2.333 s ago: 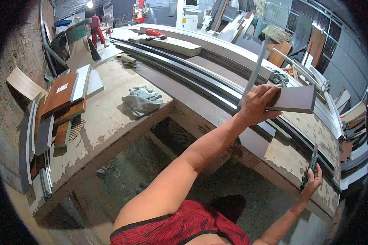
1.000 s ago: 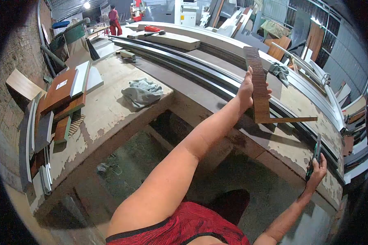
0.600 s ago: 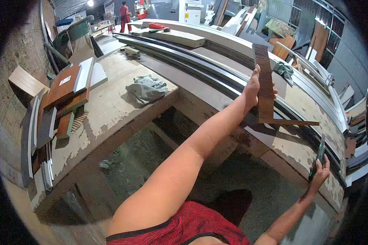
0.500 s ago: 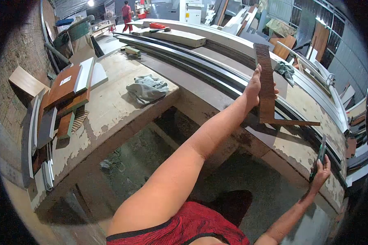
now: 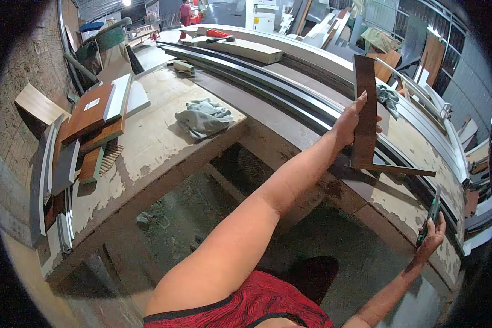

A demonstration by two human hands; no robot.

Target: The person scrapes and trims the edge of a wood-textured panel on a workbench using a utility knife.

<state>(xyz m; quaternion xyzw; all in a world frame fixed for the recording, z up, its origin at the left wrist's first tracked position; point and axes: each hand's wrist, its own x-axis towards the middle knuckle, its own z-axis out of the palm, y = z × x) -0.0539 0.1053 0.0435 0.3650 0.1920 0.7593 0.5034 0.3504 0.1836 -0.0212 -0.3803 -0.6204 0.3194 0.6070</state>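
Note:
My left hand (image 5: 349, 121) is stretched out over the workbench, its fingers wrapped round the long leg of a dark brown L-shaped piece (image 5: 365, 104). That piece stands upright in the grip, and its thin short leg points right near the bottom. Lower right, my right hand (image 5: 435, 234) is closed round the green and dark handle of what looks like a utility knife (image 5: 433, 210). Its thin blade points up and lies just below the end of the short leg, apart from it in the picture.
Long dark metal profiles (image 5: 268, 85) run across the workbench (image 5: 153, 131). A grey cloth (image 5: 203, 117) lies by its inner corner. Brown and white boards (image 5: 88, 117) are stacked at left. A red-handled tool (image 5: 217, 34) rests on a pale block. Another person (image 5: 186, 13) stands far back.
The L-shaped piece has turned slightly in my left hand, showing its broad face differently. The view has shifted a little. The person far back has moved right.

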